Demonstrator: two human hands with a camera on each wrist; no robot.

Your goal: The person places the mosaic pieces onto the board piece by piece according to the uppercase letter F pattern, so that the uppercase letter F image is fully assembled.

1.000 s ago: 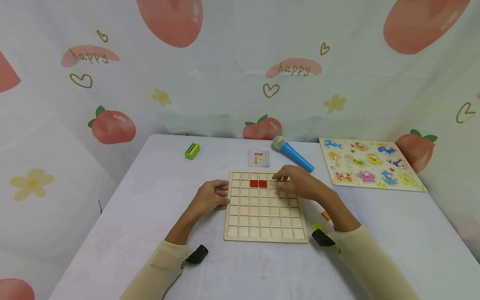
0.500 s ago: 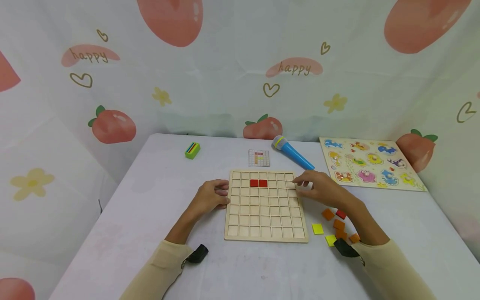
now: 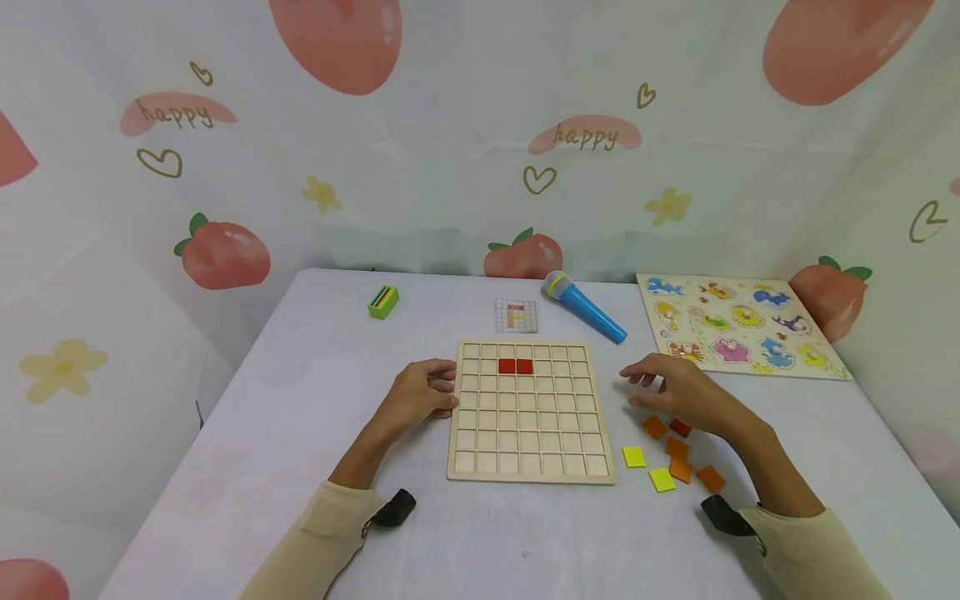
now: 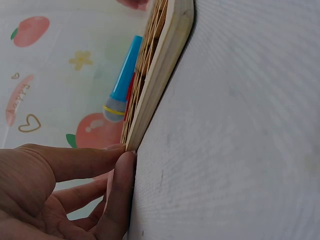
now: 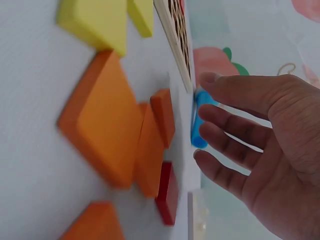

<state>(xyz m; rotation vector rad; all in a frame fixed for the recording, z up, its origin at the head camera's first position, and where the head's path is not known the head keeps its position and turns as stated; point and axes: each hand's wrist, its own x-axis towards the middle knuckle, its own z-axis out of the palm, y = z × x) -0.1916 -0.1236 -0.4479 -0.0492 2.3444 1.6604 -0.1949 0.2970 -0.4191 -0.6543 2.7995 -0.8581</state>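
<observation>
1. Presently, left hand [image 3: 418, 392] pinches grid board [image 3: 528, 422] on desk [image 3: 525, 537]; tugging could skew it.
2. Right hand [image 3: 684, 392], loosely spread and empty, hangs near orange tiles [image 3: 677, 447]; careless contact could scatter them.

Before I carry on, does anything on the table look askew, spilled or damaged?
Nothing looks damaged or spilled. Two red tiles sit squarely in the board; the loose tiles beside it, near the right hand, look untidy, scattered at mixed angles.
</observation>
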